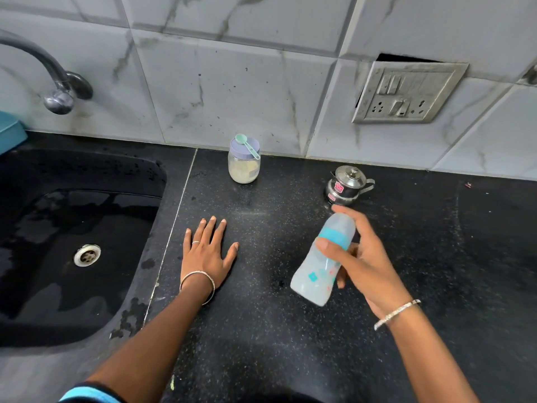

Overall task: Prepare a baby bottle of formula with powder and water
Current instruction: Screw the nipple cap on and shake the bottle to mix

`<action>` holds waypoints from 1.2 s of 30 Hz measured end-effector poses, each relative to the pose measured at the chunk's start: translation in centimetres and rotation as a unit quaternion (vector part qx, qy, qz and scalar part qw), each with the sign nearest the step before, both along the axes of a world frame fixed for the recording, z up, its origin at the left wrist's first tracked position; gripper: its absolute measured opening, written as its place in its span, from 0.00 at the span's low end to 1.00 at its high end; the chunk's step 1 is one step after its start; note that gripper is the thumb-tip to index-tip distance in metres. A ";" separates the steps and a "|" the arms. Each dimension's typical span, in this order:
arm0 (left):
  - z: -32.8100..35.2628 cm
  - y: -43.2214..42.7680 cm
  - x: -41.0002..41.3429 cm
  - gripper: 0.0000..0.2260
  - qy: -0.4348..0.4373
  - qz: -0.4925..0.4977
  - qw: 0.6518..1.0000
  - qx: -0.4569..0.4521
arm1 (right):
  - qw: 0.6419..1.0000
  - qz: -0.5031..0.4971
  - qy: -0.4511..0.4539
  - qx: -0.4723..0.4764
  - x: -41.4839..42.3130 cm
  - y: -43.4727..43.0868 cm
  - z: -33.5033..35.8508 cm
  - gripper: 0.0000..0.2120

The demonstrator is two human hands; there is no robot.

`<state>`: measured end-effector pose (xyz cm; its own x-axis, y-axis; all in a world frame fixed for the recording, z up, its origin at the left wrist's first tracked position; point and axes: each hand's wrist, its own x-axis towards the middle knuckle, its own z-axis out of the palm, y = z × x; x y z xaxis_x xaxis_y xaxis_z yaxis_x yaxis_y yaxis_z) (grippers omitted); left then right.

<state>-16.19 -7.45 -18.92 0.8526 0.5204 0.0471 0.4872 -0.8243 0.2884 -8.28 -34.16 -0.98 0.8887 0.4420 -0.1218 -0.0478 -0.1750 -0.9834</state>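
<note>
Black speckled countertop (261, 330) filled the head view, sink (81, 222) at left, tiled wall behind. We found our right hand (363, 263) clasped around the baby bottle (322, 266) at centre right, held clear of the counter and tilted, capped top toward the steel pot (347, 184); we judged this a shake or inspection. Our left hand (207, 251) lay flat at centre, fingers spread, holding nothing, apparently bracing. At upper centre stood the powder jar (244, 164), lid on, scoop (247, 145) resting atop, well apart from both hands.
</note>
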 end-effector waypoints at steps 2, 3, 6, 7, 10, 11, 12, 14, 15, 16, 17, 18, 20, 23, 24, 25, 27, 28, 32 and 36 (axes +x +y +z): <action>-0.1 0.0 0.0 0.32 -0.006 0.000 1.000 0.004 | 0.992 -0.099 -0.001 0.074 0.6 0.1 -0.1 0.25; -0.2 0.1 0.0 0.33 -0.006 -0.001 1.000 0.006 | 0.981 -0.148 0.011 0.125 0.8 0.1 -0.1 0.24; -0.3 0.1 0.0 0.34 -0.007 -0.001 1.000 0.006 | 0.983 -0.120 0.029 0.135 1.1 -0.6 -0.5 0.28; -0.2 0.0 0.0 0.34 -0.006 -0.001 1.000 0.008 | 0.993 -0.063 0.035 0.089 1.1 -0.9 -0.4 0.29; -0.2 0.0 0.1 0.34 -0.004 0.000 1.000 0.010 | 0.999 0.014 0.030 -0.007 1.4 -1.5 0.1 0.30; -0.2 0.0 0.0 0.34 -0.004 0.001 1.000 0.012 | 0.999 -0.030 0.020 0.012 1.6 -1.3 0.2 0.28; -0.2 0.1 0.0 0.34 -0.003 0.000 1.000 0.014 | 0.994 -0.094 0.019 0.056 1.6 -1.0 0.1 0.27; -0.2 0.0 0.1 0.34 -0.002 -0.001 1.000 0.013 | 0.974 -0.169 0.035 0.147 1.3 -0.5 -0.1 0.27; -0.2 0.0 0.0 0.34 -0.001 0.000 1.000 0.013 | 0.975 -0.161 0.037 0.148 1.2 -0.4 -0.5 0.28; -0.2 0.0 0.0 0.34 0.000 0.000 1.000 0.014 | 0.985 -0.119 0.038 0.118 0.9 -0.4 -0.7 0.29; -0.2 0.0 0.0 0.34 0.000 0.000 1.000 0.012 | 0.995 -0.064 0.041 0.071 0.6 -0.4 -0.8 0.30; -0.2 0.0 0.0 0.34 0.000 -0.001 1.000 0.010 | 0.998 -0.030 0.042 0.029 0.4 -0.4 -0.6 0.30; -0.1 0.1 0.0 0.34 -0.001 0.000 1.000 0.007 | 0.996 -0.074 0.042 0.019 0.9 -0.6 -0.7 0.27; -0.1 0.0 0.0 0.34 -0.002 -0.002 1.000 0.008 | 0.971 -0.192 0.070 0.120 1.3 -0.7 -0.3 0.25; -0.1 0.0 0.0 0.34 0.000 -0.001 1.000 0.008 | 0.974 -0.181 0.070 0.120 1.4 -0.9 -0.2 0.26; -0.1 0.0 0.0 0.35 0.001 -0.001 1.000 0.008 | 0.984 -0.139 0.069 0.092 1.4 -1.2 0.0 0.26; 0.0 0.0 0.0 0.35 0.004 -0.001 1.000 0.008 | 0.996 -0.030 0.087 0.015 1.2 -1.7 0.7 0.28; 0.1 0.0 0.0 0.35 0.006 -0.001 1.000 0.007 | 0.995 -0.013 0.096 0.002 1.3 -1.9 1.0 0.29; 0.2 -0.1 0.0 0.36 -0.003 0.001 1.000 -0.002 | 0.971 -0.177 0.098 0.130 1.9 -1.8 0.7 0.24; 0.0 0.0 0.0 0.35 -0.003 0.001 1.000 0.002 | 0.993 -0.066 0.087 0.053 0.8 -1.4 0.4 0.30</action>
<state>-16.19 -7.48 -18.89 0.8516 0.5214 0.0540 0.4868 -0.8248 0.2877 -7.53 -35.60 -0.63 0.9098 0.3407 -0.2372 -0.2335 -0.0525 -0.9709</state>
